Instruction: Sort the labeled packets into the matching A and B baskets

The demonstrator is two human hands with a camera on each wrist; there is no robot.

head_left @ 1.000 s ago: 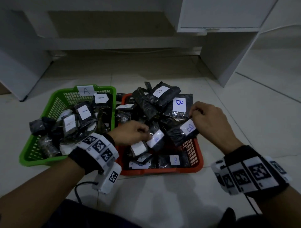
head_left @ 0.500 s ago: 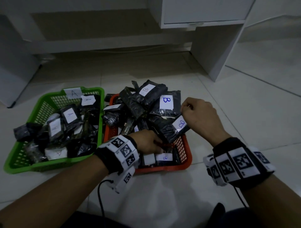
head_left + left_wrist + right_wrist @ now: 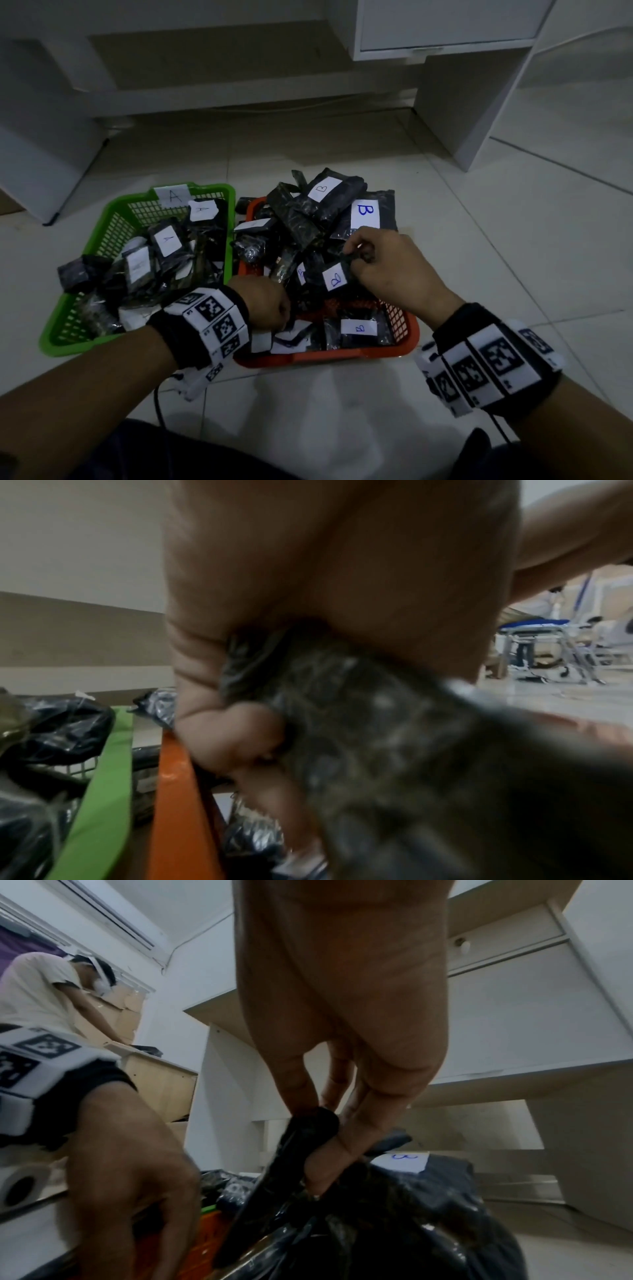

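The green basket [image 3: 85, 337], tagged A on its far rim, lies at 9 o'clock in the head view, part-filled with black packets whose readable white labels say A.

Just beside it on the right, the left hand [image 3: 263, 301] has dropped since a second ago, when it hovered over the middle of the pile. It now reaches into the near-left corner of the orange basket [image 3: 407, 346], at about 6 o'clock of the heap. The left wrist view shows its fingers [image 3: 240, 739] curled round a dark, crinkled packet [image 3: 359, 723]; the letter on that one cannot be read in any view.

At centre, the orange basket is heaped high with packets marked B, the tallest stack toward 12 o'clock.

Further right, the right hand [image 3: 387, 267] has slid leftward from the basket's right edge to a spot over the middle of the pile. It pinches the top corner of a packet labelled B [image 3: 334, 277], thumb against fingertips in the right wrist view, so the packet hangs label-forward above the heap.

Judging from this, the B packet is already over its own basket and only needs letting go. The left hand's packet has been grasped but not lifted, and its label must be seen before its basket can be chosen.
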